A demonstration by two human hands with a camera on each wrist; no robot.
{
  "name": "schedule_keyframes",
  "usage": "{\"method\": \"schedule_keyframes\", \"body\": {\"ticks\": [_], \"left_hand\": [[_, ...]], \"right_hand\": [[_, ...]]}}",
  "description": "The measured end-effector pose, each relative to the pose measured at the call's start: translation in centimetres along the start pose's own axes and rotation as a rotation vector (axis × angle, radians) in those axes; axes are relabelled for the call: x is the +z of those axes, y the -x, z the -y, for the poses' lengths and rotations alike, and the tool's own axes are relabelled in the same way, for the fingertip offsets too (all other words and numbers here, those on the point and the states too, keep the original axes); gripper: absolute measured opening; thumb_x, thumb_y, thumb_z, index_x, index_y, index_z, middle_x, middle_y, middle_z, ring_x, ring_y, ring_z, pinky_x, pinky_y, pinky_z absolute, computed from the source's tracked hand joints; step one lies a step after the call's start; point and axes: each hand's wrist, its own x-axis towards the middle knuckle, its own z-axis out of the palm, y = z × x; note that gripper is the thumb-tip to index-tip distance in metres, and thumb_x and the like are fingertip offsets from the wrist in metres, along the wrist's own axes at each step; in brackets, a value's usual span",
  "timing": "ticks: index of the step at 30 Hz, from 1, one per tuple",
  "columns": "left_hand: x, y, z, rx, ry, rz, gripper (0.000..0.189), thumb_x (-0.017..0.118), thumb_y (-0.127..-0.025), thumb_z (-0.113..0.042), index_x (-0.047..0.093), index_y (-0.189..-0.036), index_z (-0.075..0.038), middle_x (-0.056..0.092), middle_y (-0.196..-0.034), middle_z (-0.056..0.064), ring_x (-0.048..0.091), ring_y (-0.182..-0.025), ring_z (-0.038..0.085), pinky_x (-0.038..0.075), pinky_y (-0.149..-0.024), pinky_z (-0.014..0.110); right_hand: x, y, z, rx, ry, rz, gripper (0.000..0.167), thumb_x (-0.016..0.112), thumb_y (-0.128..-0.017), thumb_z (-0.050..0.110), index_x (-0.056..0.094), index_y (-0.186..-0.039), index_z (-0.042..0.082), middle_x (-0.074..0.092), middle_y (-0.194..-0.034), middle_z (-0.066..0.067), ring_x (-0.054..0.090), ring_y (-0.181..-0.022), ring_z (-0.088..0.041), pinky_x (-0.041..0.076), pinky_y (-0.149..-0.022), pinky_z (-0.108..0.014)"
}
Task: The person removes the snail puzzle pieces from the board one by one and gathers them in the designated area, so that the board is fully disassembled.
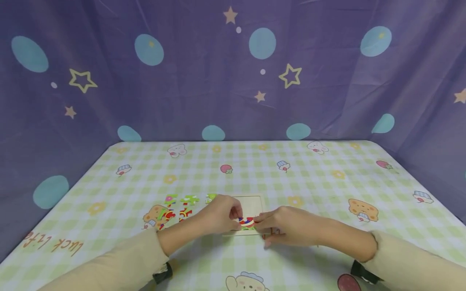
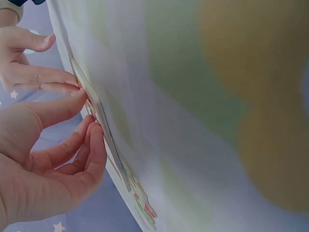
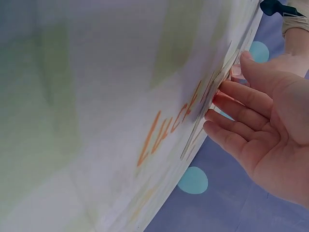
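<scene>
A shallow wooden puzzle tray (image 1: 252,204) lies flat on the table, with colourful joined puzzle pieces (image 1: 247,222) along its near side. At those pieces' left end is my left hand (image 1: 219,214), its fingers bent and its thumb and index tips apart beside a piece; I cannot tell whether they pinch it. From the right, my right hand (image 1: 291,226) touches the pieces with nearly straight fingers. Its thumb lies by the tray's near right corner. In the right wrist view, the fingertips of the right hand (image 3: 256,111) meet the tray's edge (image 3: 190,142).
Loose puzzle pieces lie left of the tray, including a green one (image 1: 189,199), a pink-flowered one (image 1: 170,199) and a red one (image 1: 185,214). Another green piece (image 1: 210,197) sits near the tray's far left corner. A checked cloth (image 1: 251,182) covers the table; a purple curtain (image 1: 204,89) hangs behind.
</scene>
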Motion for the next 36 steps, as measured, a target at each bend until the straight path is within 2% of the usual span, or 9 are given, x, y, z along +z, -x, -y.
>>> {"method": "schedule_keyframes", "body": {"ticks": [3,13,17,27,36], "left_hand": [[0.0,-0.2,0.1,-0.007,0.011,0.008,0.016,0.079,-0.072,-0.002,0.063,-0.075,-0.004,0.059,-0.071,0.004,0.050,-0.068,0.012,0.041,-0.061,0.019],[-0.4,-0.6,0.2,-0.102,0.135,0.070,0.016,0.076,-0.072,0.000,0.061,-0.076,-0.004,0.054,-0.066,0.000,0.049,-0.062,0.009,0.040,-0.057,0.019],[-0.6,-0.7,0.1,-0.119,0.172,0.057,0.014,0.077,-0.073,-0.002,0.063,-0.076,-0.004,0.058,-0.067,0.000,0.051,-0.061,0.008,0.042,-0.057,0.019],[-0.4,-0.8,0.2,-0.228,0.262,0.014,0.013,0.079,-0.072,-0.002,0.067,-0.076,-0.005,0.063,-0.068,0.002,0.054,-0.061,0.009,0.042,-0.059,0.020],[-0.9,-0.4,1.3,-0.273,0.322,-0.005,0.012,0.081,-0.072,-0.006,0.071,-0.078,-0.008,0.065,-0.069,0.000,0.055,-0.062,0.009,0.043,-0.060,0.022]], "right_hand": [[0.0,0.2,-0.1,0.001,-0.007,-0.001,0.039,0.064,-0.089,0.031,0.066,-0.123,0.012,0.060,-0.134,-0.009,0.057,-0.126,-0.023,0.051,-0.098,-0.031],[0.1,0.2,0.1,0.002,0.018,-0.003,0.043,0.066,-0.088,0.029,0.064,-0.125,0.008,0.060,-0.134,-0.010,0.058,-0.125,-0.024,0.052,-0.096,-0.028],[0.0,0.2,0.1,0.007,0.008,0.001,0.042,0.067,-0.087,0.027,0.064,-0.125,0.009,0.059,-0.134,-0.010,0.058,-0.125,-0.023,0.053,-0.094,-0.025],[0.1,0.2,0.0,0.021,-0.019,0.007,0.042,0.067,-0.087,0.026,0.064,-0.125,0.009,0.060,-0.133,-0.011,0.057,-0.126,-0.023,0.052,-0.093,-0.023],[0.0,0.2,0.1,0.023,-0.019,0.015,0.041,0.067,-0.088,0.026,0.065,-0.125,0.010,0.059,-0.134,-0.010,0.056,-0.127,-0.023,0.053,-0.093,-0.022]]}}
